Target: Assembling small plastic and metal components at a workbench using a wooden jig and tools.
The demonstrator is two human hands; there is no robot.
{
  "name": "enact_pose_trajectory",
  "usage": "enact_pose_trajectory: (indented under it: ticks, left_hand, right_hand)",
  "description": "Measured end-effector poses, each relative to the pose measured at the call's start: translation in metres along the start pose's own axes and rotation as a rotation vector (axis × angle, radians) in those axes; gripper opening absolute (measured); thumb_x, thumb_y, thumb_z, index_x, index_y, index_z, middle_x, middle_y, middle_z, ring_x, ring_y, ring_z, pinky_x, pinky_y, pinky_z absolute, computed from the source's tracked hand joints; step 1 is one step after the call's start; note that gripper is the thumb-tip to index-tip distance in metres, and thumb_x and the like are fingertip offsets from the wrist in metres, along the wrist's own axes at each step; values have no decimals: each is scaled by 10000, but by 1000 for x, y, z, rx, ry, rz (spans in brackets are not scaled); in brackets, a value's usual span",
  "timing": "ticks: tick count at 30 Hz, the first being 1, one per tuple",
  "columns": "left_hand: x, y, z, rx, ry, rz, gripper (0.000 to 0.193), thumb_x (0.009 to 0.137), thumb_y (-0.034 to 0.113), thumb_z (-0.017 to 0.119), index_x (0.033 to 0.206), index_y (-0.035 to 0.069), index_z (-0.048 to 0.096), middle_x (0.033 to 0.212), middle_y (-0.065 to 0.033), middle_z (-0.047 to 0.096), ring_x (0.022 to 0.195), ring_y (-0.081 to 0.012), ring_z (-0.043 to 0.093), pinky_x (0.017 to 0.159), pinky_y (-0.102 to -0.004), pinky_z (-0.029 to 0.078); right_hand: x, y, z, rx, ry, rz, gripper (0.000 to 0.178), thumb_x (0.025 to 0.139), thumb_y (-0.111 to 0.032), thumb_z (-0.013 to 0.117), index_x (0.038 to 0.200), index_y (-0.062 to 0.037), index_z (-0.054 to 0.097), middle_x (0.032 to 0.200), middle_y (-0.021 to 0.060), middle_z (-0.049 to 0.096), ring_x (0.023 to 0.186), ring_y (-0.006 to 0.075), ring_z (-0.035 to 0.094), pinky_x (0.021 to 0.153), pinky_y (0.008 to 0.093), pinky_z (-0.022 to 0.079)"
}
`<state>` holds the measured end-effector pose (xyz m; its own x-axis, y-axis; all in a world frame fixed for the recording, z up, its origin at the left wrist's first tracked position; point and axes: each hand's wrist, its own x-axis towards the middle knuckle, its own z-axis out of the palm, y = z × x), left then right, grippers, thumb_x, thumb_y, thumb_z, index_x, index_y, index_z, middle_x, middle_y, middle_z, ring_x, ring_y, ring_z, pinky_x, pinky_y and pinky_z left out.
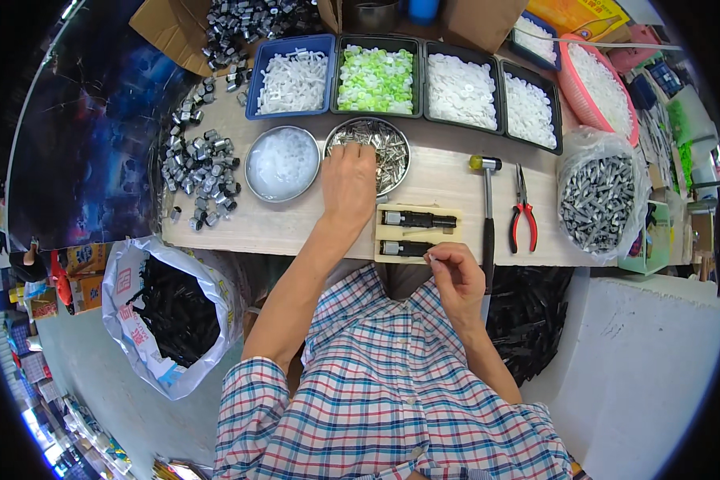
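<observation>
Left hand (349,178) reaches a metal bowl (392,144) on the cluttered wooden workbench (448,180).

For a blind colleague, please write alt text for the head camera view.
Seen from above, a person's left hand reaches into a round metal dish of small metal pins while the right hand pinches a tiny part beside a wooden jig holding two black pieces. Trays of white and green parts, a hammer and red pliers lie on the workbench.
</observation>
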<state>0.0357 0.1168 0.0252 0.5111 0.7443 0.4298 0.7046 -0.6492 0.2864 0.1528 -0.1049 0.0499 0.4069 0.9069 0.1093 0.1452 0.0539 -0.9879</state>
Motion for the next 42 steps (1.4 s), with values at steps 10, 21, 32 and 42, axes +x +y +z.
enact_pose_trajectory:
  ticks: [10,21,32,42]
  left_hand:
    - [-15,9,-20,-364,83,4,101,874,33,692,882,30,591,847,-120,620,776,-308,607,685,-397,487]
    - [-72,67,-64,-1433,-316,-645,205,939,-15,672,1108,8,558,958,-27,646,874,-61,623,789,-203,522]
    - [-78,65,-67,-1312,-316,-598,235,921,-3,688,1109,14,549,912,-22,652,851,-63,625,744,-214,506]
    - [-82,57,-73,-1549,-377,-766,246,943,-23,662,1156,-8,540,955,-59,673,846,-109,679,747,-237,561]
  right_hand:
    - [30,-1,19,187,48,131,136,986,55,589,1114,24,625,1104,72,658,975,120,648,896,250,520]
    - [29,-3,28,608,111,297,172,1003,-32,620,1168,15,604,1158,118,682,1076,170,660,994,310,523]
    - [21,-5,28,587,106,291,182,991,-5,627,1170,19,605,1147,112,680,1080,177,662,989,303,519]
    - [23,-10,17,-422,-89,-394,213,851,76,715,1032,-8,640,1014,148,666,883,275,679,735,338,560]
